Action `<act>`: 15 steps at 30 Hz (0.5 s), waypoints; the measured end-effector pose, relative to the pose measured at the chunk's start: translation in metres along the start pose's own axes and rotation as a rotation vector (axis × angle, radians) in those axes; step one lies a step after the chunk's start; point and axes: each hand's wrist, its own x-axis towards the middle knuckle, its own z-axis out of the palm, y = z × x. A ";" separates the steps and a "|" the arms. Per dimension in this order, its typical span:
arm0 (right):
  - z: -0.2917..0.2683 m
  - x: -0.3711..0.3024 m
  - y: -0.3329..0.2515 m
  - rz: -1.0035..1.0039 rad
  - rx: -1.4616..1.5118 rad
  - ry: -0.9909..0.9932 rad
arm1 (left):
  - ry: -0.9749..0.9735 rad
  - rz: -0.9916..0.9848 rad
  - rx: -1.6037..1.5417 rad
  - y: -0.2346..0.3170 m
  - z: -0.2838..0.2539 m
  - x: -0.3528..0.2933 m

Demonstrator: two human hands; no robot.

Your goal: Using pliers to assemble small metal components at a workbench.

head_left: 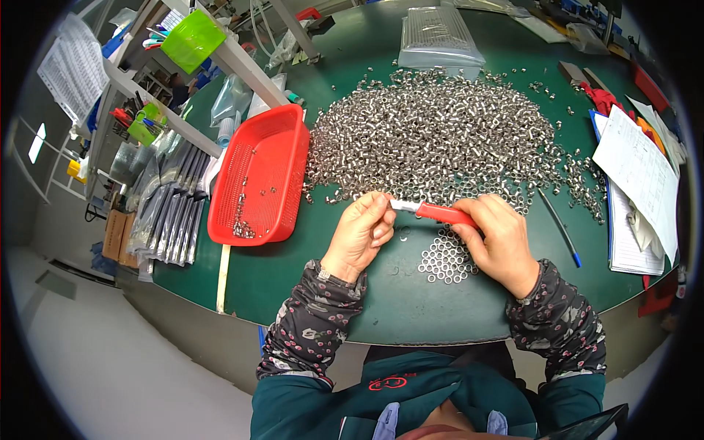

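My right hand (500, 238) is wrapped round the red handle of a utility knife (444, 213), its pale blade pointing left. The blade's tip reaches the pinched fingertips of my left hand (361, 231); whatever they hold is too small or hidden to name. Just beyond both hands spreads a large heap of small shiny metal rings (433, 132). Between my forearms, a flat cluster of rings (446, 258) lies on the green table (411, 312), some standing on end with their round openings up.
Left of the heap, a red plastic basket (282, 213) holds a few rings. A blue-capped pen (561, 231) and papers (636, 165) lie at the right. Bagged tubes (438, 37) rest at the back. Packed bags (172, 213) and a shelf post (253, 59) stand left.
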 end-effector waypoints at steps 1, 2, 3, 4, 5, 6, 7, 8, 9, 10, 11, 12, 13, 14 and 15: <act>-0.001 0.001 0.000 0.005 0.018 0.023 | 0.009 0.002 -0.012 0.000 0.000 0.001; -0.002 0.001 0.001 0.011 0.037 0.045 | 0.018 0.005 -0.024 0.000 0.000 0.001; -0.002 0.002 0.002 0.000 0.045 0.073 | 0.019 0.006 -0.024 0.001 0.000 0.001; -0.002 0.002 0.002 -0.001 0.046 0.073 | 0.040 0.013 -0.013 0.001 0.001 0.001; -0.002 0.002 0.002 0.005 0.053 0.073 | 0.061 0.019 -0.002 0.002 0.001 0.000; -0.001 0.002 0.003 0.014 0.058 0.073 | 0.061 0.019 -0.001 0.003 0.003 0.000; -0.001 0.001 0.002 0.014 0.058 0.073 | 0.080 0.031 0.018 0.003 0.005 0.000; -0.001 0.001 0.001 0.025 0.062 0.056 | 0.100 0.044 0.037 0.004 0.005 0.000; -0.001 0.001 0.000 0.035 0.066 0.038 | 0.100 0.044 0.037 0.003 0.005 0.001; -0.001 0.000 0.000 0.035 0.066 0.038 | 0.098 0.062 0.040 0.003 0.003 0.001; -0.001 0.000 0.001 0.035 0.062 0.034 | 0.096 0.080 0.043 0.002 0.002 0.002; -0.001 0.000 0.001 0.036 0.057 0.030 | 0.097 0.079 0.043 0.003 0.004 0.002; -0.001 -0.001 0.001 0.036 0.057 0.030 | 0.111 0.088 0.040 0.003 0.007 0.002; 0.000 -0.001 0.002 0.027 0.054 0.033 | 0.125 0.096 0.038 0.004 0.009 0.002; 0.000 0.000 0.003 0.017 0.051 0.039 | 0.123 0.095 0.039 0.004 0.009 0.003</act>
